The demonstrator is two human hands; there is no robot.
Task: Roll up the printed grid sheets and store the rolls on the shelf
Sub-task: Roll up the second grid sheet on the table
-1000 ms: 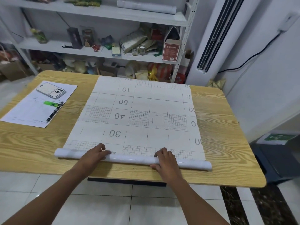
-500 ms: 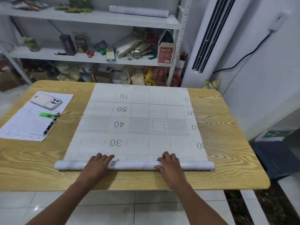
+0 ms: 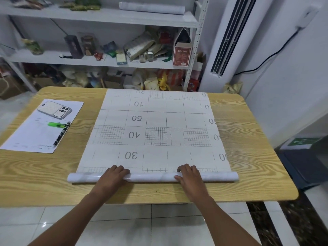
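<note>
A white printed grid sheet (image 3: 154,121) with numbers 10 to 50 lies flat on the wooden table (image 3: 35,174). Its near end is wound into a glossy white roll (image 3: 150,177) running left to right close to the table's front edge. My left hand (image 3: 111,178) lies over the roll left of centre, fingers curled over its top. My right hand (image 3: 190,178) holds it right of centre the same way, thumb on the near side. Another finished roll (image 3: 151,8) rests on the top board of the white shelf (image 3: 106,15) behind the table.
On the table's left lies a paper sheet (image 3: 40,132) carrying a phone (image 3: 55,110), a green highlighter (image 3: 55,124) and a pen (image 3: 62,134). The lower shelf boards are crowded with boxes and jars. A tall white air conditioner (image 3: 229,41) stands at the right.
Both hands have pushed the roll a little farther away from me across the sheet, covering more of the nearest grid row. The roll now lies straighter, parallel to the table edge.
</note>
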